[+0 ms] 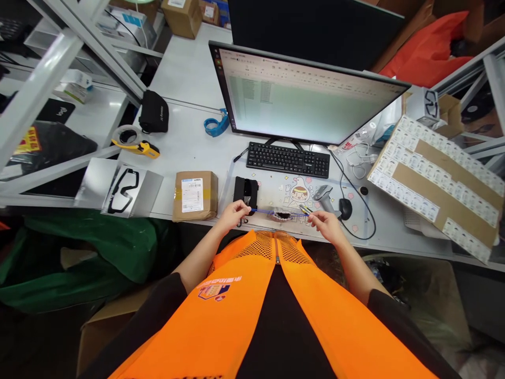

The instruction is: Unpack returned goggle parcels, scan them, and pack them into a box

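A thin blue cord (262,211) is stretched level over the desk mat's front edge. My left hand (235,215) pinches one end, and the other end is between the closed fingers of my right hand (326,223). Midway along the cord is a small greyish pouch-like thing (281,215) with a dark opening; its exact kind is unclear. An open black case (245,192) lies just beyond my left hand. Close to the right fingertips are a few slim pointed items (305,209), too small to name.
A taped cardboard box (195,196) stands left, near a white box with goggles pictured (128,192). Behind the mat are a keyboard (288,159) and a lit monitor (307,97). A barcode scanner (326,200), mouse (345,209) and label-covered cardboard (437,184) are right.
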Available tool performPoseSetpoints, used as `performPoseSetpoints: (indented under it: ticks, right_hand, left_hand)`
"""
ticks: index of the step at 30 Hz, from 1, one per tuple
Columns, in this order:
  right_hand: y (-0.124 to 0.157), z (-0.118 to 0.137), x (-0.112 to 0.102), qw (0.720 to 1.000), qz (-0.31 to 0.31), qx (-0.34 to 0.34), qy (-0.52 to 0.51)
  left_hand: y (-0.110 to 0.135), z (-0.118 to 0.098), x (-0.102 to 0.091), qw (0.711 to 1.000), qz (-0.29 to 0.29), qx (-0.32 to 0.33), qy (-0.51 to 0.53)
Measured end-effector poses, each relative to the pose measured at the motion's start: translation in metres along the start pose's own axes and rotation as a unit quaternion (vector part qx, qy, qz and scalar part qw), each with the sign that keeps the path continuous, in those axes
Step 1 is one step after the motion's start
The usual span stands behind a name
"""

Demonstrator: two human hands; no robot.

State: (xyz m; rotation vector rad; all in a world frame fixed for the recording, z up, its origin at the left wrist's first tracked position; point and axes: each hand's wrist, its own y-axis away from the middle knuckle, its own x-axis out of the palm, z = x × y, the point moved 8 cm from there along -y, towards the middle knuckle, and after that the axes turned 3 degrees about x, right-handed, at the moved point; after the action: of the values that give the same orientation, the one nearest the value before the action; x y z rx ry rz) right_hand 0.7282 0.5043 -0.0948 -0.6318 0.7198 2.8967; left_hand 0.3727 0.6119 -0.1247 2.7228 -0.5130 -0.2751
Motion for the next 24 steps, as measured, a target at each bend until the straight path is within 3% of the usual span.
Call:
performPoseSetpoints:
  ticks: [7,9,11,14,19,21,24]
  right_hand:
    - [-0.004,-0.038,-0.055,0.991,-0.098,0.008,0.088]
    - [-0.008,-0.047,-0.061,0.988,-0.094,0.003,0.119]
    - [-0.015,-0.047,-0.055,0.985,-0.062,-0.013,0.160]
    - [-0.026,-0.028,-0.018,0.975,-0.003,-0.067,0.214]
    - [-0.047,0.038,0.080,0.960,0.036,-0.169,0.222]
    - [-0.059,0.060,0.113,0.955,0.058,-0.185,0.223]
    - [-0.076,0.075,0.149,0.944,0.139,-0.193,0.229]
  left_hand:
    - [0.004,-0.002,-0.040,0.991,-0.105,0.027,-0.079]
    - [0.004,-0.004,-0.039,0.989,-0.110,0.020,-0.098]
    - [0.003,-0.012,-0.029,0.992,-0.081,0.025,-0.094]
    - [0.004,-0.033,0.000,0.995,0.018,0.059,-0.076]
    - [0.011,-0.073,0.048,0.981,0.099,0.141,-0.085]
    - [0.014,-0.080,0.071,0.974,0.130,0.161,-0.092]
    - [0.019,-0.074,0.097,0.966,0.177,0.162,-0.092]
